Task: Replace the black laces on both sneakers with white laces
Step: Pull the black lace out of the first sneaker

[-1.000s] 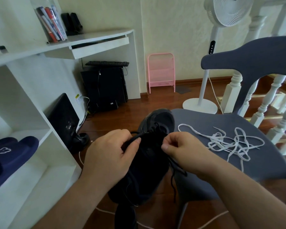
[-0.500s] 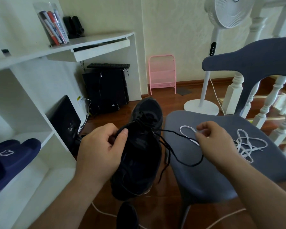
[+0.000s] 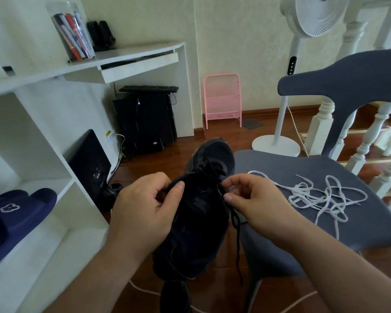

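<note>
A person's left hand grips a black sneaker held over the wooden floor while the right hand pinches its black lace at the upper eyelets, a loose end dangling. The unlacing looks only partly done; white laces lie tangled and unused on the grey chair seat. A second dark shoe waits below. No brand is legible.
</note>
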The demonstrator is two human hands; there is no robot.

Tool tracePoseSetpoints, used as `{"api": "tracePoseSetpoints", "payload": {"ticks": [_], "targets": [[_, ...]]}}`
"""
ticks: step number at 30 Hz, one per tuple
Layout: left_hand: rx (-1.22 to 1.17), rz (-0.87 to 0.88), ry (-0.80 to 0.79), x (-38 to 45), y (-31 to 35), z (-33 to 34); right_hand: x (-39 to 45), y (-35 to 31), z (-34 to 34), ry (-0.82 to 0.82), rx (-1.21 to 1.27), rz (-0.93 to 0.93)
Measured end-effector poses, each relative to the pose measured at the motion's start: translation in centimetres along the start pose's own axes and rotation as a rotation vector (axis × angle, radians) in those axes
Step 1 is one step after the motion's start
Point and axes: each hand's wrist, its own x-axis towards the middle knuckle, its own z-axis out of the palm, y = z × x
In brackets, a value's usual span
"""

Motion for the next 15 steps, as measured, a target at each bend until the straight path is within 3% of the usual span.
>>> {"api": "tracePoseSetpoints", "payload": {"ticks": [9,12,15], "targets": [[0.022,0.021,0.017,0.2,-0.2,0.1,0.5,0.7,-1.8,0.279,0.056,0.181],[0.004,-0.012,0.032,0.1,-0.1,0.3,-0.5,-0.2,-1.2,0.339,-0.256,0.008],[-0.01,-0.072,0.067,0.0,-0.1,0.5,-1.7,-2.0,-0.2,0.218,-0.4,-0.163]]}}
